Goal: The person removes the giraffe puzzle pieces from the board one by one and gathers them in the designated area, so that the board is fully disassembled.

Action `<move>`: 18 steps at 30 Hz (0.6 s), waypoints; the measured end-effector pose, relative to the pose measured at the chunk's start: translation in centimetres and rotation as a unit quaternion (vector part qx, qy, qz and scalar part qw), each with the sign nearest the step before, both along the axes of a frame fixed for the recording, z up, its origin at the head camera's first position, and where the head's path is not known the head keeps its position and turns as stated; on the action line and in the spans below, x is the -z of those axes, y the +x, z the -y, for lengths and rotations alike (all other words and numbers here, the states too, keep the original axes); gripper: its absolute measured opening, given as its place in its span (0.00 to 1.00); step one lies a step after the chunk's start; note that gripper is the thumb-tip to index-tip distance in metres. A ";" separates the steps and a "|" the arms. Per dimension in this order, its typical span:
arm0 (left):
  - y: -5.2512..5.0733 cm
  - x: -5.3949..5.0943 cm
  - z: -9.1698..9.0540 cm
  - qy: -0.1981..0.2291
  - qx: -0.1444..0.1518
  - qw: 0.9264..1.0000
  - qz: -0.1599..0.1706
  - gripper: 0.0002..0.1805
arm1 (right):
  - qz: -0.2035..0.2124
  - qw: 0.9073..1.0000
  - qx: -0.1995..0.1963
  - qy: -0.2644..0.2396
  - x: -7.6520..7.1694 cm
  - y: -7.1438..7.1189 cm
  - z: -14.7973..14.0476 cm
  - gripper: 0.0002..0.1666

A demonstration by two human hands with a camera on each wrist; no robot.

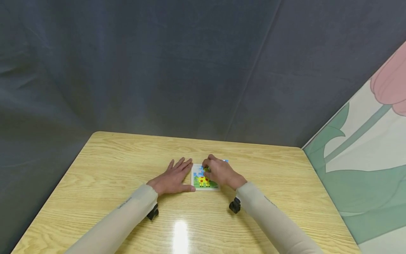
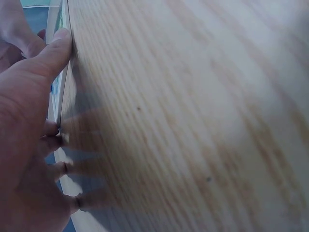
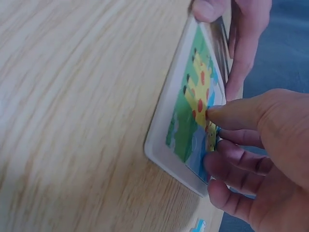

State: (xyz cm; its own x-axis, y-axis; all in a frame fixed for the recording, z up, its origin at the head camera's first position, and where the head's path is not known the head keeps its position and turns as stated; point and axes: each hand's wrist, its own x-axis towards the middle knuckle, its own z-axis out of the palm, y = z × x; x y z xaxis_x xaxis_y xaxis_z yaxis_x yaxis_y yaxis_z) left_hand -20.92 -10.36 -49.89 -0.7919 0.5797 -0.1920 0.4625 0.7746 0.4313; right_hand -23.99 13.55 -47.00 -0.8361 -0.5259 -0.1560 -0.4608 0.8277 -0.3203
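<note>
A jigsaw puzzle board [image 1: 192, 176] with a pale frame lies on the table, showing a yellow giraffe with red spots on green grass under blue sky. Along its left side rests my left hand [image 1: 174, 176], fingers straight and spread, the thumb touching the frame's near left corner. Over the board's upper right part, my right hand [image 1: 220, 172] pinches a puzzle piece [image 3: 211, 136] with yellow and dark spots between thumb and curled fingers. The fingers hide much of that piece and the far part of the picture. How far it sits in the picture, I cannot tell.
Just beyond the board's far right corner, a blue-and-white puzzle piece [image 1: 226, 160] lies on the wooden table [image 1: 127, 155]. A dark curtain [image 1: 177, 70] hangs behind the far edge. To the right is a flower-patterned panel [image 1: 364, 158].
</note>
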 end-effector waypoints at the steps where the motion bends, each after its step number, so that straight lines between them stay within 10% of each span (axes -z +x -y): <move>1: 0.0 0.0 0.0 0.000 0.000 1.000 0.000 0.55 | 0.008 1.000 0.003 -0.006 -0.1 0.0 0.0 0.19; 18: 0.0 -0.1 0.0 0.008 -0.002 1.000 0.002 0.55 | 0.050 0.998 -0.004 -0.033 -0.1 -0.7 -0.1 0.20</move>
